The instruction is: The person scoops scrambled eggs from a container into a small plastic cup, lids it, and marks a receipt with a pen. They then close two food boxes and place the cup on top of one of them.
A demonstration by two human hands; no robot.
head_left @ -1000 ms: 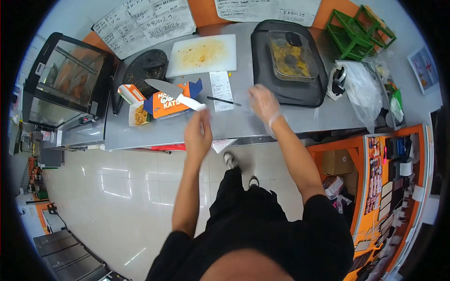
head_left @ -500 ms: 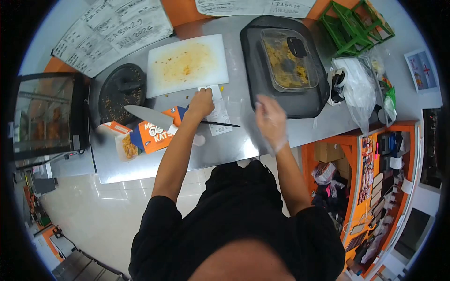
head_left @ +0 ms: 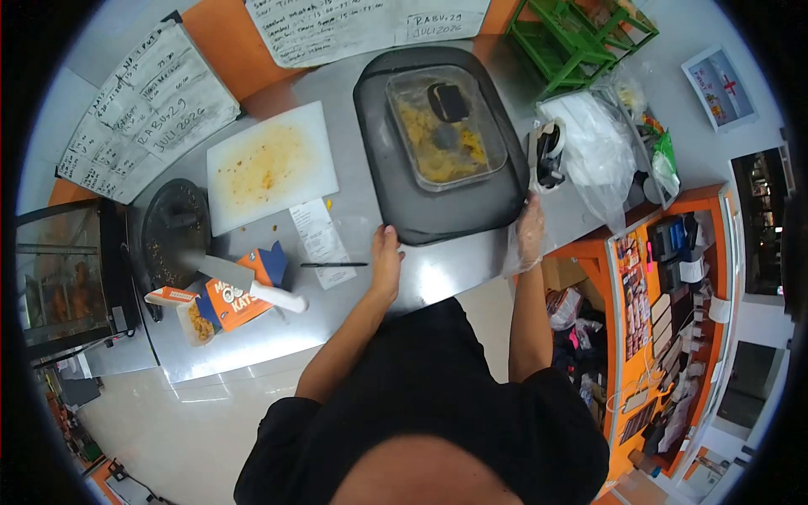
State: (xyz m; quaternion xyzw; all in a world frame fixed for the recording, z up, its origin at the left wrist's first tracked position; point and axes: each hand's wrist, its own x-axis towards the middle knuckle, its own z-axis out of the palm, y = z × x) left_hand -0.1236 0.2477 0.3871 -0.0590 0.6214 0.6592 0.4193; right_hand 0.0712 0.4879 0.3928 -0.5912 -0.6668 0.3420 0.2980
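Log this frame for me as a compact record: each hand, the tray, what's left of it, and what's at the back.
Left hand: bare, at the near-left corner of the black tray; grip unclear
Right hand: in a clear glove, at the tray's near-right corner
On tray: clear container with yellow contents
Left of tray: receipt, pen, stained white cutting board
Knife: lying across the orange-and-blue box
Back right: green rack
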